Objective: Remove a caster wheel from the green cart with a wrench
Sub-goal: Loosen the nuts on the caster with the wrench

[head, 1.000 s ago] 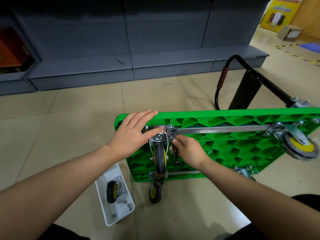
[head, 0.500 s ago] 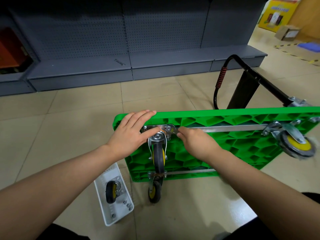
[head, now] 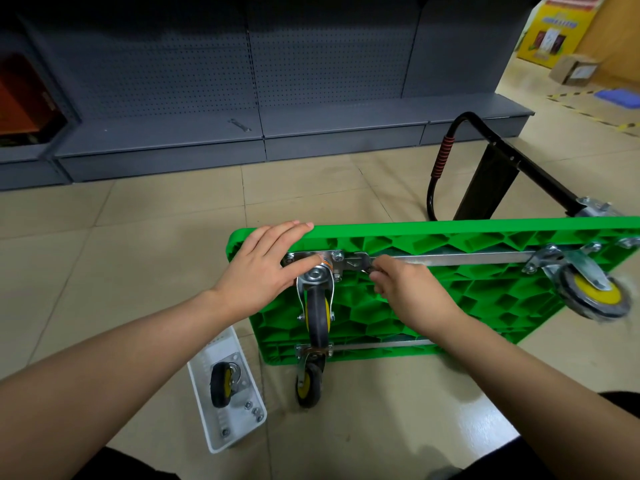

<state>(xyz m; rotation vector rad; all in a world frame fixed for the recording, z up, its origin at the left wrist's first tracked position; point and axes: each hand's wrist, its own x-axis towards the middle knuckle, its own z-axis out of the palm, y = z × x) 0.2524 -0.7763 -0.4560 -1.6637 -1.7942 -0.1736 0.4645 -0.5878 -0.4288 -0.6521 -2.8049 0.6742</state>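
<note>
Right hand (head: 412, 296) grips the wrench (head: 360, 264), its head on a bolt just left of the grip. Left hand (head: 266, 268) lies flat, steadying the caster (head: 318, 306) on the cart (head: 485, 299). A poorly seated wrench could slip, rounding the bolt.

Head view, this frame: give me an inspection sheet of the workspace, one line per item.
Surface: beige tiled floor.
Job's things: green cart lies underside up; caster wheel bolted near its left corner; wrench set at the mounting plate.
Clutter: white tray on the floor holds a loose caster and nuts; a second wrench lies on the shelf base.
Hands: left hand rests flat on the cart's corner; right hand grips the wrench.
Cables: nothing seen.
Surroundings: grey pegboard shelving, cardboard box, yellow display.
</note>
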